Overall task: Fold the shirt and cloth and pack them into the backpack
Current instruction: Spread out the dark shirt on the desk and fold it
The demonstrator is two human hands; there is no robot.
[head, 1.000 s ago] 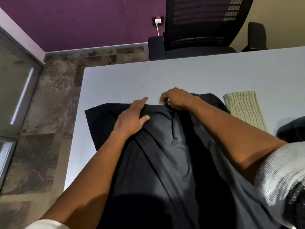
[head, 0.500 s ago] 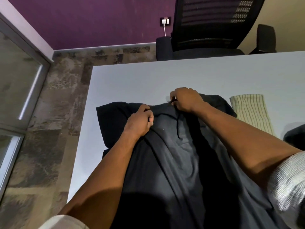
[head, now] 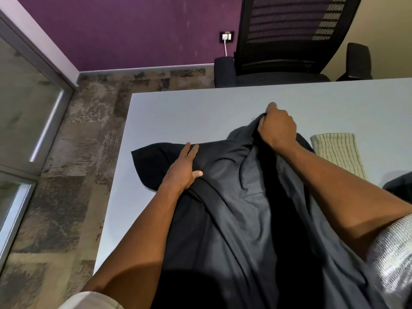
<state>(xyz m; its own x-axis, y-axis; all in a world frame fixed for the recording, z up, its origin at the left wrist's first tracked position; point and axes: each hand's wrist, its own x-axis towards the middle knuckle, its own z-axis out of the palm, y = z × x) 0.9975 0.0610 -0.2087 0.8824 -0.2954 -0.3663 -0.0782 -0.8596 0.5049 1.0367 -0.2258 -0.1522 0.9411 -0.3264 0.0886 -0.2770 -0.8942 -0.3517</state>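
The left hand [head: 181, 169] lay flat, fingers straight, mid-frame. The right hand [head: 277, 127] was a tight fist, higher up, right of middle.

A black office chair [head: 287, 41] stands behind the grey table [head: 189, 108].

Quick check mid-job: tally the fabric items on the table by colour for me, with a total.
Black: 1, the shirt, gripped by the right hand and pressed by the left hand.
Striped cream: 1, the folded cloth.
Dark, cut off at the right edge: 1, an item I cannot identify.
Total: 3
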